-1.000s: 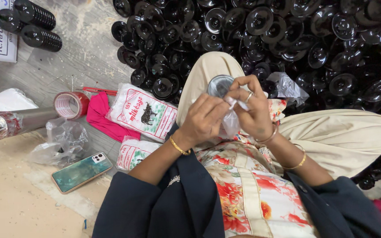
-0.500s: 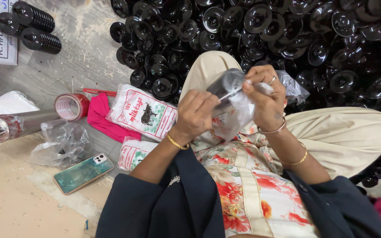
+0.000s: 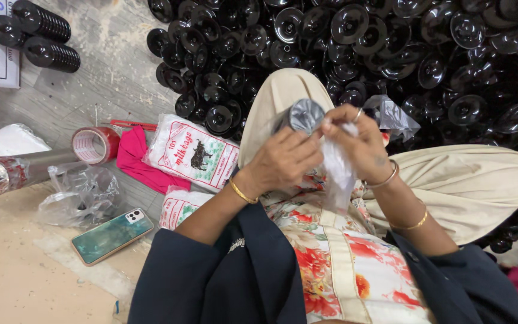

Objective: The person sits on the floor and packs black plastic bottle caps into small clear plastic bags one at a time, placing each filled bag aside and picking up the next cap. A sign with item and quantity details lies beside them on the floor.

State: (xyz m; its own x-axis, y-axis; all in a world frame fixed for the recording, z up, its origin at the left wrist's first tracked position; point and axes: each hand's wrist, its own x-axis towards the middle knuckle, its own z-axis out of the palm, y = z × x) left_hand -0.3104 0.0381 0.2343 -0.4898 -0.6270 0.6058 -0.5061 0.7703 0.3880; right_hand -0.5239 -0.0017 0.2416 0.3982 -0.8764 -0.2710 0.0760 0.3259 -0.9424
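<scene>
left hand (image 3: pixel 283 159) clamped on disc stack (image 3: pixel 304 115) over lap | right hand (image 3: pixel 355 141) pinched on clear bag (image 3: pixel 337 174) beside stack | change: bag, a second ago spread round the stack, now hangs below it; stack end bare, so bagging looks unfinished | disc pile (image 3: pixel 355 54) beyond stack | phone (image 3: pixel 111 236), tape roll (image 3: pixel 95 144) well left of stack
</scene>
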